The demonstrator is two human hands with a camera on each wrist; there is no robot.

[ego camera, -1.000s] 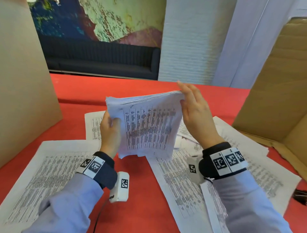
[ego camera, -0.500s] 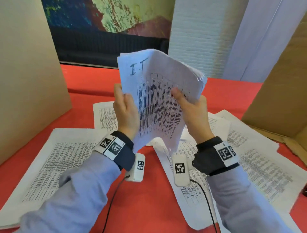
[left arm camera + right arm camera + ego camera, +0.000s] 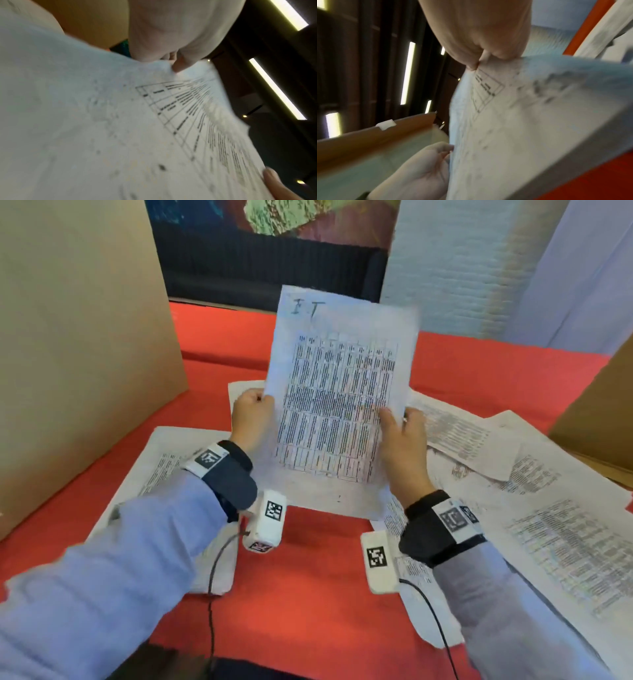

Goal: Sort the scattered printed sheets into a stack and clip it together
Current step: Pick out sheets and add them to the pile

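A stack of printed sheets (image 3: 337, 398) stands upright above the red table (image 3: 308, 594), its top page showing a table and a handwritten mark. My left hand (image 3: 252, 414) grips its left edge, my right hand (image 3: 399, 429) grips its right edge with the thumb on the front. The left wrist view shows the stack (image 3: 120, 128) pinched by my left hand (image 3: 173, 56). The right wrist view shows the stack (image 3: 522, 121) held by my right hand (image 3: 479, 54), with the left hand (image 3: 419, 169) on the far edge. No clip is in view.
Loose printed sheets lie on the table at the left (image 3: 161, 467) and at the right (image 3: 548, 525), some under the raised stack. Cardboard panels stand at the left (image 3: 75, 337) and right (image 3: 596, 405). A dark sofa (image 3: 267, 265) is behind the table.
The stack was turned from lying flat between the hands to standing upright with its printed face toward me. Both hands shifted down to grip its side edges.
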